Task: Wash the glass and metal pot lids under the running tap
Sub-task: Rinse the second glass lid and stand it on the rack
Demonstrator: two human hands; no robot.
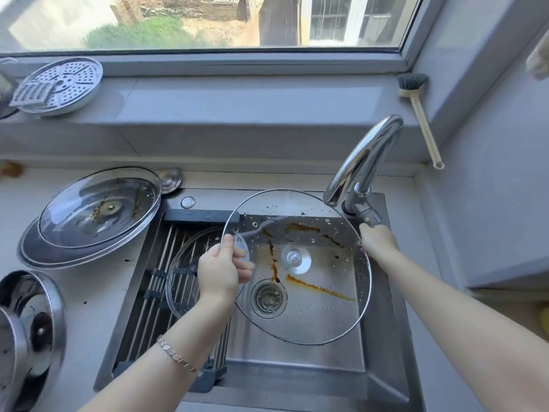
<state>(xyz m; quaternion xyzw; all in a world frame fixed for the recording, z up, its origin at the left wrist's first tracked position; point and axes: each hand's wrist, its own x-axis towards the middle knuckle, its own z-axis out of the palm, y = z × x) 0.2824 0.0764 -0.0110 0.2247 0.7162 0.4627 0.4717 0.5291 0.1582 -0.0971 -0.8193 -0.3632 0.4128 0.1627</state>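
My left hand (221, 273) grips the left rim of a large glass lid (320, 310) and holds it tilted over the sink (383, 352), underside up. Orange-brown streaks and water drops cover the glass, and its knob shows through the middle. The chrome tap (361, 157) arches over the lid's upper right edge. My right hand (377, 242) grips the tap's lever handle (370, 218). A thin streak of water runs across the lid's upper left. A smaller glass lid (182, 292) lies on the rack behind my left hand.
On the left counter a stained glass lid (98, 209) rests on a dark metal lid (44, 251); shiny metal lids (29, 322) sit at bottom left. A roll-up drying rack (154, 281) covers the sink's left part. A perforated steamer plate (65, 84) and dish brush (420, 114) are on the windowsill.
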